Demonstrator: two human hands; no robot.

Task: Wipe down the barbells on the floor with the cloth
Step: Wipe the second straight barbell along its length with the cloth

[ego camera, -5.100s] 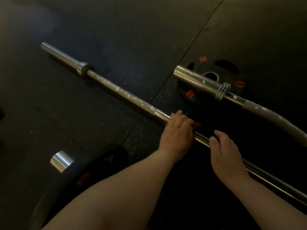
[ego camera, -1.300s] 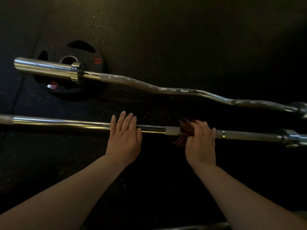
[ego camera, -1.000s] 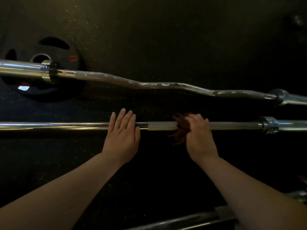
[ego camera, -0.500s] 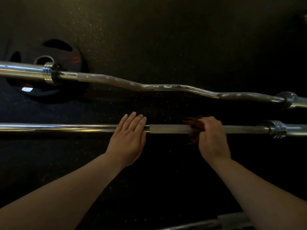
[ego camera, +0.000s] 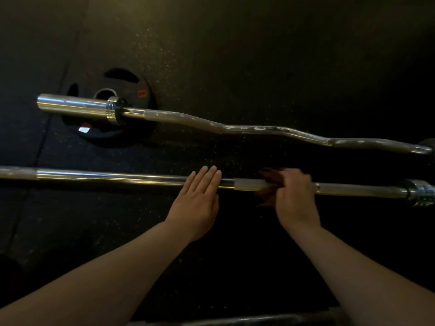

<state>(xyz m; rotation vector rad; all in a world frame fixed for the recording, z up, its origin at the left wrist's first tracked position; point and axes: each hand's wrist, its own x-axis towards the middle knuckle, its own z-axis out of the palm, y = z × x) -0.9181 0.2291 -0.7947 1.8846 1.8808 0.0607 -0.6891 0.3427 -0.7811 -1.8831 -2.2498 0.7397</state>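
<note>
While the straight barbell [ego camera: 106,176] lies across the rubber floor [ego camera: 235,55] from left to right, its left stretch gleams, which I'd take as already wiped, though in this dim light that is a guess. Beyond it, a black weight plate [ego camera: 147,102] sits under the left sleeve of the EZ curl bar [ego camera: 259,129]. That bar's shaft carries pale, chalky blotches along most of its length, so I'd say the cloth has not yet reached it.

Further right, the left hand [ego camera: 197,203] lies flat on the straight barbell, fingers [ego camera: 207,177] straight and together, pressing down and holding nothing. Just beside it the matte knurled section begins, and there the reddish-brown cloth [ego camera: 268,182] is bunched round the shaft, gripped by the right hand [ego camera: 294,196], whose fingers [ego camera: 299,177] curl over cloth and bar alike. Right of that hand the shaft runs dull to the collar [ego camera: 421,192], and I judge this stretch is left to do.

Nearest me, a third bar [ego camera: 247,320] shows faintly, too dark to tell its state.
</note>
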